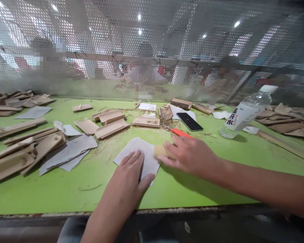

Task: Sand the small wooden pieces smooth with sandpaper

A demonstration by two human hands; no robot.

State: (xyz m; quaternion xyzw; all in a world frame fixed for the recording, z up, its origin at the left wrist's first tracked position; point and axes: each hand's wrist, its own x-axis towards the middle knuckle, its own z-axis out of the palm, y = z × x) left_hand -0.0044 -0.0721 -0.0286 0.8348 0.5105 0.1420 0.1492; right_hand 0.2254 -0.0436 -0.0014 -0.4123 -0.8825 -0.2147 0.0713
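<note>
My left hand [131,172] lies flat on a pale grey-white sheet [125,150], fingers stretched out and thumb apart. My right hand [190,155] grips a small tan, rounded block [162,152] over the sheet's right edge; its exact kind I cannot make out. Just beyond the right hand lies an orange-handled cutter [180,132], partly hidden behind the fingers. Several curved, light-brown bark-like pieces [112,129] rest past the sheet, with shreds of debris around them.
A tilted-looking clear water bottle [245,113] stands at the right, near a black phone [189,121]. More brown pieces are piled left [40,148] and right [288,121]. Loose grey sheets [71,148] lie left. A perforated screen [152,77] closes the green table's [66,195] far side, people behind it.
</note>
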